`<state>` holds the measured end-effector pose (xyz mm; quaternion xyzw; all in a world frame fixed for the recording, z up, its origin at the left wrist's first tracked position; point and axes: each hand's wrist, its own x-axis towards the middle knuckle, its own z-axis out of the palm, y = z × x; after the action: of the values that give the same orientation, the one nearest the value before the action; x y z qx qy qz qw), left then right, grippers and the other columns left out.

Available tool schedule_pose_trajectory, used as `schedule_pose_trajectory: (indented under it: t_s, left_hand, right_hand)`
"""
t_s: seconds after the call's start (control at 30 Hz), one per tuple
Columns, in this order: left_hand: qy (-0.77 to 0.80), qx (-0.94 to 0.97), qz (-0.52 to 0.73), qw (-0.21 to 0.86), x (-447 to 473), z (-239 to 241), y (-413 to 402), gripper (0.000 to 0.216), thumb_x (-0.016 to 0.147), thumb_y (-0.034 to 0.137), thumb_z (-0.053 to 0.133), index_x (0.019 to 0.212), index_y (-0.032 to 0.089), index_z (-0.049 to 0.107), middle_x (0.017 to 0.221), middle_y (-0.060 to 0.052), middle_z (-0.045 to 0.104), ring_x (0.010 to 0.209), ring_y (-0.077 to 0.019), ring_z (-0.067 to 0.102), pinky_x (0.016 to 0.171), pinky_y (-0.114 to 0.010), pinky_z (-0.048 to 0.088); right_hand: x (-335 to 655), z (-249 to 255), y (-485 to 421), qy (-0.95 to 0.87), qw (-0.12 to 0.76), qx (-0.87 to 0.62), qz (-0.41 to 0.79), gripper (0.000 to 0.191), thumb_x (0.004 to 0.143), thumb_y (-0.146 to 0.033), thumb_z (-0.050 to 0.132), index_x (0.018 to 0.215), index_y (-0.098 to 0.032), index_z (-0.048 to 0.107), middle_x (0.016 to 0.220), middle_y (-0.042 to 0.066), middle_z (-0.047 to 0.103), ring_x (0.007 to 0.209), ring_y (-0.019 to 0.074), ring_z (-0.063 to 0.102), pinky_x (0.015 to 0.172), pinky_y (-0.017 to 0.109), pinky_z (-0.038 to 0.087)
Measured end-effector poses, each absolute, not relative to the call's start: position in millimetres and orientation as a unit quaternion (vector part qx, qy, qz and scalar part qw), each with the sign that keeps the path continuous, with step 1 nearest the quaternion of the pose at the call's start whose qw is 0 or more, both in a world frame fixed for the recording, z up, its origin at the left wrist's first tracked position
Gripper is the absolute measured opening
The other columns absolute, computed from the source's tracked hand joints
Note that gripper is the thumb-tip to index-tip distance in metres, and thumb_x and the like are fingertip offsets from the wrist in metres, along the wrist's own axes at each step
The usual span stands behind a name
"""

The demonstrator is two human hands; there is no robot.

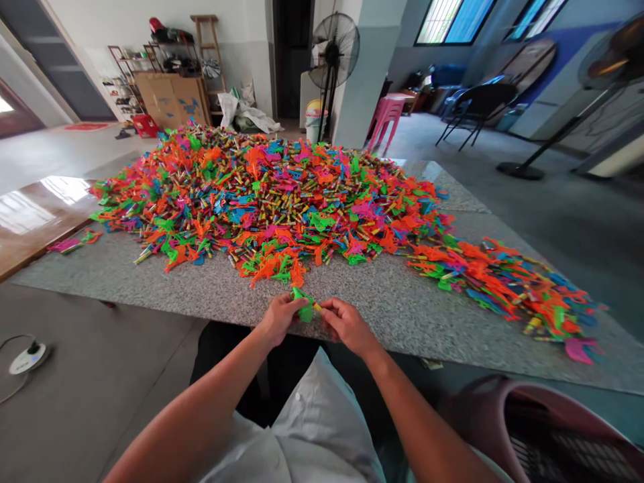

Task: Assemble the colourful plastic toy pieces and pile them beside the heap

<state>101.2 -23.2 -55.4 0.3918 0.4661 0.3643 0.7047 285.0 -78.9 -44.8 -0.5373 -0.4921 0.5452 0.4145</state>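
Note:
At the table's near edge, my left hand (279,318) is closed on a flat bright green plastic piece (304,312). A thin tube with yellow and red bands (316,306) joins or touches that piece on its right side; I cannot tell which. My right hand (349,327) pinches the tube's right end. Just beyond my hands spreads a big heap of small plastic pieces (282,194) in orange, green, pink and blue, mixed with yellow-banded tubes. A smaller pile of similar pieces (493,275) stretches along the right.
Everything lies on a speckled grey stone table (216,285). A dark pink plastic basket (498,416) stands below the edge at my right. Behind the table are a standing fan (331,52), pink stools (386,114) and a cardboard box (168,97).

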Motion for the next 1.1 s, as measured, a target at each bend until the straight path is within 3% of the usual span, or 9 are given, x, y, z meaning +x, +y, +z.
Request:
schedule_pose_trajectory:
  t_s: [0.17, 0.27, 0.4, 0.57, 0.67, 0.77, 0.87, 0.97, 1.1]
  left_hand:
    - [0.548, 0.564, 0.357, 0.504, 96.0, -51.7, 5.5, 0.031, 0.084, 0.044, 0.077, 0.101, 0.018, 0.075, 0.085, -0.004, 0.073, 0.071, -0.0172, 0.066, 0.066, -0.028, 0.05]
    - [0.629, 0.647, 0.304, 0.306, 84.9, -50.4, 28.7, 0.028, 0.092, 0.034, 0.07, 0.116, 0.02, 0.074, 0.1, -0.007, 0.076, 0.094, -0.0229, 0.071, 0.086, -0.033, 0.052]
    - [0.648, 0.718, 0.194, 0.165, 85.7, -52.5, 38.4, 0.046, 0.093, 0.051, 0.069, 0.132, 0.025, 0.068, 0.128, -0.011, 0.071, 0.114, -0.0302, 0.068, 0.095, -0.039, 0.051]
    - [0.626, 0.761, 0.123, 0.116, 95.8, -51.0, 33.0, 0.045, 0.093, 0.058, 0.067, 0.121, 0.023, 0.072, 0.127, -0.013, 0.067, 0.115, -0.0311, 0.065, 0.097, -0.04, 0.05]
    - [0.607, 0.778, 0.113, 0.114, 92.1, -48.3, 31.5, 0.039, 0.092, 0.053, 0.07, 0.115, 0.021, 0.072, 0.128, -0.013, 0.065, 0.12, -0.0301, 0.062, 0.101, -0.04, 0.048]
    - [0.604, 0.777, 0.117, 0.135, 88.7, -46.1, 32.0, 0.043, 0.093, 0.05, 0.07, 0.125, 0.021, 0.067, 0.131, -0.013, 0.064, 0.122, -0.0297, 0.062, 0.103, -0.04, 0.047]
    - [0.616, 0.763, 0.128, 0.152, 92.0, -44.0, 34.6, 0.054, 0.093, 0.051, 0.068, 0.139, 0.023, 0.059, 0.135, -0.014, 0.063, 0.124, -0.0309, 0.062, 0.103, -0.041, 0.048]
    - [0.615, 0.764, 0.127, 0.15, 97.8, -41.5, 35.2, 0.053, 0.093, 0.047, 0.068, 0.141, 0.026, 0.058, 0.135, -0.013, 0.064, 0.122, -0.0307, 0.064, 0.099, -0.04, 0.05]
    - [0.62, 0.755, 0.168, 0.133, 99.7, -37.5, 19.0, 0.036, 0.102, 0.04, 0.056, 0.133, 0.023, 0.062, 0.13, -0.012, 0.067, 0.12, -0.0268, 0.065, 0.098, -0.036, 0.049]
  right_hand:
    - [353.7, -54.0, -74.1, -0.391, 0.441, -0.625, 0.512, 0.038, 0.076, -0.054, 0.08, 0.084, -0.018, 0.07, 0.063, -0.002, 0.066, 0.044, 0.0117, 0.053, 0.04, 0.023, 0.044]
    - [418.0, -47.0, -60.8, -0.24, 0.605, -0.666, 0.365, 0.042, 0.066, -0.053, 0.086, 0.08, -0.018, 0.066, 0.065, -0.003, 0.066, 0.044, 0.0095, 0.053, 0.039, 0.02, 0.043]
    - [458.2, -34.8, -38.0, -0.139, 0.753, -0.595, 0.245, 0.044, 0.074, -0.055, 0.079, 0.099, -0.022, 0.065, 0.09, -0.001, 0.075, 0.052, 0.0094, 0.062, 0.043, 0.019, 0.047]
    - [392.7, -45.8, -7.7, -0.363, 0.566, -0.656, 0.343, 0.034, 0.082, -0.048, 0.073, 0.101, -0.02, 0.072, 0.088, 0.004, 0.077, 0.054, 0.0143, 0.064, 0.045, 0.024, 0.05]
    - [335.8, -55.2, 13.7, -0.566, 0.418, -0.648, 0.292, 0.021, 0.091, -0.031, 0.064, 0.106, -0.021, 0.075, 0.095, 0.006, 0.078, 0.076, 0.0192, 0.072, 0.07, 0.031, 0.059]
    - [293.9, -56.4, 33.6, -0.692, 0.303, -0.626, 0.191, 0.027, 0.095, -0.017, 0.057, 0.116, -0.019, 0.073, 0.124, 0.012, 0.072, 0.113, 0.0232, 0.068, 0.1, 0.035, 0.052]
    - [269.9, -55.1, 43.3, -0.732, 0.184, -0.64, 0.145, 0.025, 0.097, -0.017, 0.057, 0.119, -0.018, 0.071, 0.131, 0.014, 0.066, 0.119, 0.0244, 0.064, 0.101, 0.033, 0.048]
    - [260.8, -58.2, 41.0, -0.727, 0.147, -0.66, 0.119, 0.021, 0.1, -0.021, 0.056, 0.115, -0.019, 0.07, 0.127, 0.013, 0.066, 0.112, 0.0239, 0.066, 0.093, 0.031, 0.048]
    - [268.6, -67.9, 31.6, -0.677, 0.198, -0.702, 0.098, 0.02, 0.102, -0.024, 0.054, 0.115, -0.019, 0.068, 0.124, 0.013, 0.067, 0.104, 0.0241, 0.067, 0.088, 0.032, 0.048]
